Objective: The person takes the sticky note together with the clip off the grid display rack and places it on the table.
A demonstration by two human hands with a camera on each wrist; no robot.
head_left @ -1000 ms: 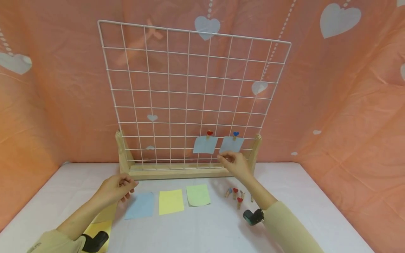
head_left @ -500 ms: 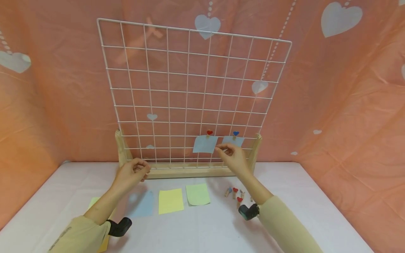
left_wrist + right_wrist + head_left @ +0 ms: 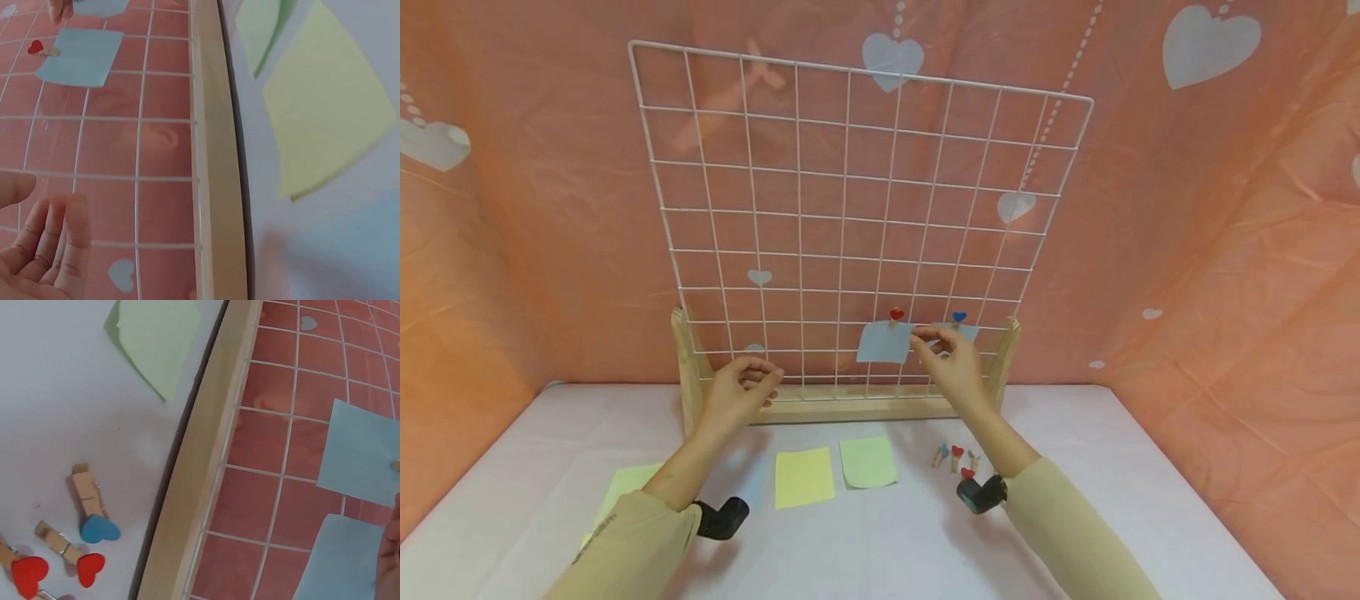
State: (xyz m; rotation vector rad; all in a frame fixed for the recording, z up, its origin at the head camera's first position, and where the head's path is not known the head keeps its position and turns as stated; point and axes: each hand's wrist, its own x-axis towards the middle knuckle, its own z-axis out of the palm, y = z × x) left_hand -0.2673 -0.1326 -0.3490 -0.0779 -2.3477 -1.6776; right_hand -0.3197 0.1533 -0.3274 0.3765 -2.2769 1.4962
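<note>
Right hand (image 3: 951,367): had risen over the last second to the blue note (image 3: 958,332) under the blue heart peg (image 3: 959,317), fingertips touching its top edge; whether they pinched it, I could not tell
Left hand (image 3: 741,392): had lifted off the surface (image 3: 887,542), fingers loosely curled, holding nothing, close to the wire grid (image 3: 850,217)
Grid: second blue note (image 3: 886,342) hung from the red heart peg (image 3: 897,315)
Surface: yellow note (image 3: 804,477), green note (image 3: 868,461) and spare pegs (image 3: 955,458) lay untouched
Meaning: both hands had apparently turned to the clipped note
</note>
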